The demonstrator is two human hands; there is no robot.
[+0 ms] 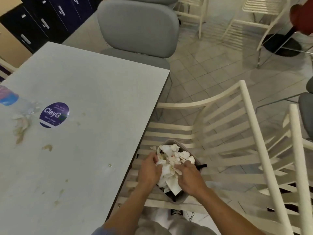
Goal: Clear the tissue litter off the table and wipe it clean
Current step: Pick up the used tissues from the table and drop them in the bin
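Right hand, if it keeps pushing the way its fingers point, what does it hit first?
The right hand already grips the crumpled tissues; pushing on would likely press them deeper into the grey bin on the slatted chair.

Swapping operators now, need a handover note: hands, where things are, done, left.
Left hand and right hand both grip the tissue wad, pressing it into the grey bin on the slatted chair.
Done: most tissues are in the bin.
Left: shredded tissue scraps near the bottle on the table, plus stains to wipe. No cloth in view.
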